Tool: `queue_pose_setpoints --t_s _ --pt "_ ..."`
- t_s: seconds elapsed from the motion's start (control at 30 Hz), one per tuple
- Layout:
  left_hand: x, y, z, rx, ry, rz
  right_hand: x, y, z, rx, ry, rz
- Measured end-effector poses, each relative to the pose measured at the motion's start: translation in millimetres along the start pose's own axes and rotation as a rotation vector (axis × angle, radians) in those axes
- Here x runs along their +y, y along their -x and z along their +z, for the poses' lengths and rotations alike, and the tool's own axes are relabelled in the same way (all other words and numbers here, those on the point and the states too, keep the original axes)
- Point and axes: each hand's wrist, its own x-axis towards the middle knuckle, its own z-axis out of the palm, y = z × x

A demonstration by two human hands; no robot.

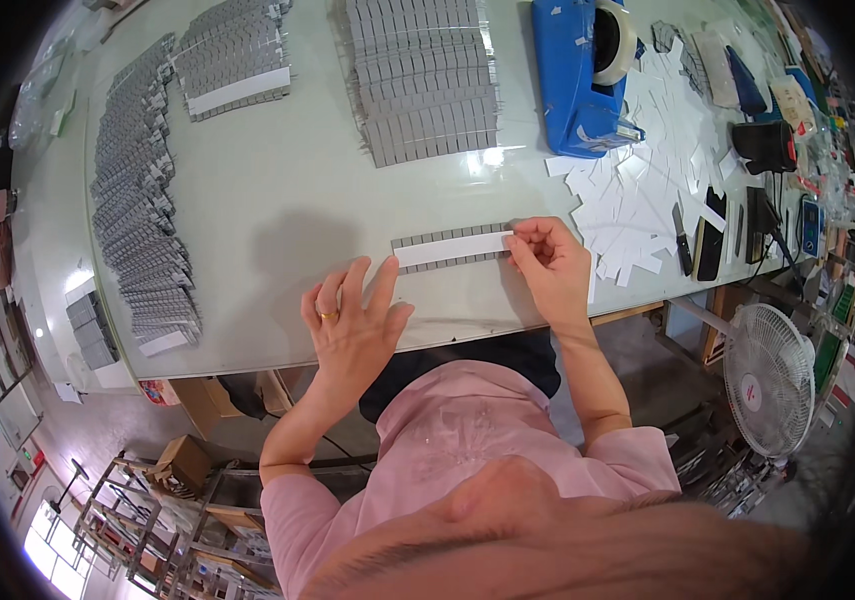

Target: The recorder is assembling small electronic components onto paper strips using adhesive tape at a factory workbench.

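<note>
A white paper strip (455, 248) lies lengthwise along a row of small grey pieces (437, 237), whose edges show above and below it. My right hand (559, 275) pinches the strip's right end between thumb and forefinger. At the left end, my left hand (352, 325) is open with its fingers spread and its forefinger tip close to the strip's end; a ring is on one finger. Whether that fingertip touches the strip I cannot tell.
Beyond the row lie sheets of grey pieces (427, 90) and another stack (232, 60). A long overlapping pile (137, 190) runs down the left. At right stand a blue tape dispenser (572, 80), scattered white paper strips (627, 215), a knife (682, 240) and a fan (769, 380).
</note>
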Motion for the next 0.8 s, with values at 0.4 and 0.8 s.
queue_pose_setpoints --t_s 0.4,0.8 --pt "-2 2 -1 -0.03 -0.028 -0.001 3 0 -9 -0.002 0.098 -0.017" --pt "48 -17 7 0.022 0.136 0.111 13 9 -17 -0.051 0.739 -0.921"
